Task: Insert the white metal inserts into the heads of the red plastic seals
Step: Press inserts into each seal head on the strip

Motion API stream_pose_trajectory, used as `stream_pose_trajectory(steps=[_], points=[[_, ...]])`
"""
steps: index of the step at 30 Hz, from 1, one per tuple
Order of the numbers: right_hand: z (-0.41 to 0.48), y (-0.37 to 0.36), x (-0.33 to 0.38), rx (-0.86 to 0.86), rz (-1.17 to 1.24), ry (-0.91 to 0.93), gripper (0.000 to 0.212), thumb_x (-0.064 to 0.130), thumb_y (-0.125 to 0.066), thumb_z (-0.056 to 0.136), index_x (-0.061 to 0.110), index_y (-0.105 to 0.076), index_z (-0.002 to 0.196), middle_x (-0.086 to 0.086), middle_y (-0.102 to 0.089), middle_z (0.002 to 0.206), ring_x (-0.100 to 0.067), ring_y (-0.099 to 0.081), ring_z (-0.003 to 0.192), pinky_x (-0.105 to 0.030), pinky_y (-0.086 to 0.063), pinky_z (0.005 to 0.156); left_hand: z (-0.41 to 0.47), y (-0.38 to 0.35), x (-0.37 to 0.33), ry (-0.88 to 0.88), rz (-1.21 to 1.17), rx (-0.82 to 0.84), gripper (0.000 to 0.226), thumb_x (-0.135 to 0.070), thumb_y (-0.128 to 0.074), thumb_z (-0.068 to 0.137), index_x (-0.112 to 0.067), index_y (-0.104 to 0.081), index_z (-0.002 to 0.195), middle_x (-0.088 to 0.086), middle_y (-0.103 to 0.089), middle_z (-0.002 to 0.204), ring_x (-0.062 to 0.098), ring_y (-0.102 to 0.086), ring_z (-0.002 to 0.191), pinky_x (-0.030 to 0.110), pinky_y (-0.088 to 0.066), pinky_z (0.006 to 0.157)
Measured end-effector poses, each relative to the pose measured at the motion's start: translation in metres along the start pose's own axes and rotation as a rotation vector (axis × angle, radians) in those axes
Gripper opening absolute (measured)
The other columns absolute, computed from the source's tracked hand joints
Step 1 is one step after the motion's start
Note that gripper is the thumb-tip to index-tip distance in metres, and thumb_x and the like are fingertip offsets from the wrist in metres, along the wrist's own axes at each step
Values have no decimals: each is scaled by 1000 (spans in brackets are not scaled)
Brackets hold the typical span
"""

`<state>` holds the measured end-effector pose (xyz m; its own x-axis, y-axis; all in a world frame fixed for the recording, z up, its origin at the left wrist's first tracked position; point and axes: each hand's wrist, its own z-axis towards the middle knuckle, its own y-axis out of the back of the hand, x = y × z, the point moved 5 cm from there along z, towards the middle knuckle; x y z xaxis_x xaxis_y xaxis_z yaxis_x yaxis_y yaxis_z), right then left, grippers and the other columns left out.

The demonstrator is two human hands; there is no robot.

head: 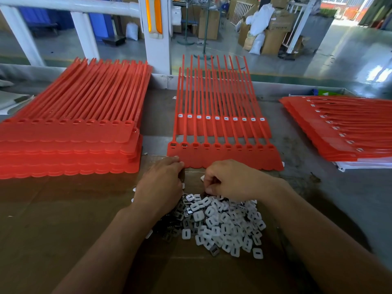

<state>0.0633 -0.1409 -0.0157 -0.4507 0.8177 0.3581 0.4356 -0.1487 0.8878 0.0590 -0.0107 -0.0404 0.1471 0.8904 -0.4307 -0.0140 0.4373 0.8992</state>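
Observation:
Two joined sheets of red plastic seals lie in the middle of the bench. The far sheet (222, 128) has white inserts in its heads. The near sheet (224, 158) shows dark open heads. A pile of white metal inserts (224, 223) sits on brown cardboard (63, 219) in front of them. My left hand (161, 185) rests curled at the pile's left edge, by the near sheet's lower left corner. My right hand (229, 179) hovers over the pile's far side, its fingers curled and pinching among the inserts. What each hand holds is hidden.
A tall stack of red seal sheets with open heads (70, 134) fills the left side. Another stack with white inserts in place (343, 128) lies at the right. A metal bench rim (161, 81) and a white post (157, 35) stand behind.

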Motion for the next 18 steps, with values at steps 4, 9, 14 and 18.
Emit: stream_pose_trajectory(steps=[4, 9, 14, 18], points=[[-4, 5, -5, -11, 112, -48, 9, 25, -53, 92, 19, -59, 91, 10, -55, 91, -9, -55, 87, -20, -43, 71, 0, 0, 0, 4, 2, 1, 50, -11, -50, 85, -18, -46, 134, -6, -34, 146, 13, -29, 134, 29, -24, 108], [-9, 10, -8, -63, 236, -64, 13, 24, -49, 94, 26, -52, 81, 9, -54, 86, -7, -55, 78, -20, -43, 64, -1, 0, 1, 6, -9, 2, 51, -10, -52, 83, -18, -47, 133, -6, -35, 146, 13, -29, 133, 31, -26, 108], [-8, 10, -8, -80, 292, -63, 15, 20, -51, 94, 26, -51, 80, 6, -58, 86, -13, -61, 82, -28, -50, 75, -1, 2, -1, 1, -6, -3, 50, -10, -51, 83, -18, -47, 133, -6, -35, 146, 13, -30, 133, 31, -26, 108], [-6, 9, -12, -103, 348, -62, 16, 17, -55, 91, 30, -57, 81, 11, -61, 89, -4, -59, 84, -19, -47, 74, -1, 1, -1, 4, -1, 5, 51, -11, -52, 84, -18, -46, 134, -6, -34, 146, 13, -29, 134, 33, -26, 109]])
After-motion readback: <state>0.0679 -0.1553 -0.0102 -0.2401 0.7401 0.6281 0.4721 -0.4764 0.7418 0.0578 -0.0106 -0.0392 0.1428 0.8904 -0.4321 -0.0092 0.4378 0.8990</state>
